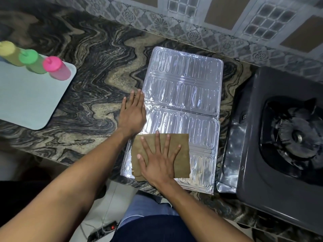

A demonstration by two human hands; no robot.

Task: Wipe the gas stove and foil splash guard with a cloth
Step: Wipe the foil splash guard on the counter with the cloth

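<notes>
Cloth, brown and spread flat, lies on the near end of the foil splash guard. The right grip presses down on it with straight, splayed fingers, curled round nothing. The left grip is also flat and uncurled, resting on the guard's left edge, further back and partly on the bench. The guard lies unfolded on the bench, its ribbed panels running away toward the wall. Just to its right stands the dark gas stove, with a foil panel leaning against its side. The bench is dark stone with swirling tan veins. At its left a pale tray carries yellow, green and pink squeeze bottles. Patterned tiles cover the wall behind.
</notes>
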